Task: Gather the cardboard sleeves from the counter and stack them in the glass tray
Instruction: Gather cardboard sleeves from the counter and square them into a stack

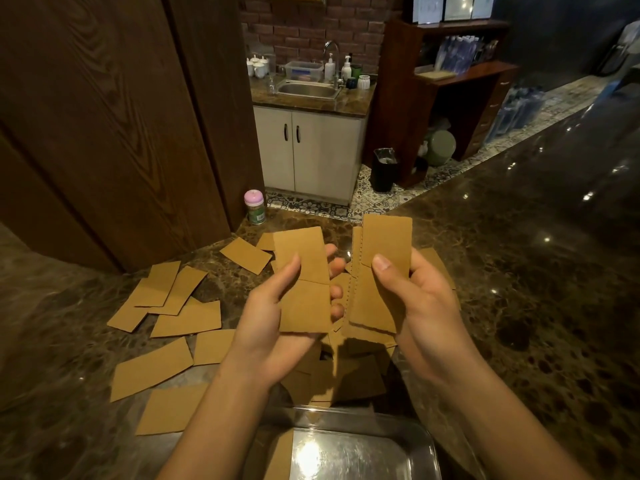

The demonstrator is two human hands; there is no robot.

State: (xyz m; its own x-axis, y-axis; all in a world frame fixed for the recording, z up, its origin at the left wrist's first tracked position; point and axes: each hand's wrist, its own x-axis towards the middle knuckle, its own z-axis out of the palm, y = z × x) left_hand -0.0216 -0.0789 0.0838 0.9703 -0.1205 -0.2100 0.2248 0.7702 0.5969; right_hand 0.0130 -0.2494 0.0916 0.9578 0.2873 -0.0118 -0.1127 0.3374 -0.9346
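My left hand grips two sleeves, right hand grips thicker stack, thumbs on top. Roughly nine loose sleeves left of hands; one glass tray beneath wrists.

Left hand, right hand, each around sleeves

You're working behind a café or bar service counter. A long polished marble counter is running off to your right; a small steel sink with pump bottles and white teapots is sitting against a brick wall. Bottled-water packs are sitting by the wooden shelving, patterned tile is covering the floor, and cardboard sleeves are lying across the counter.
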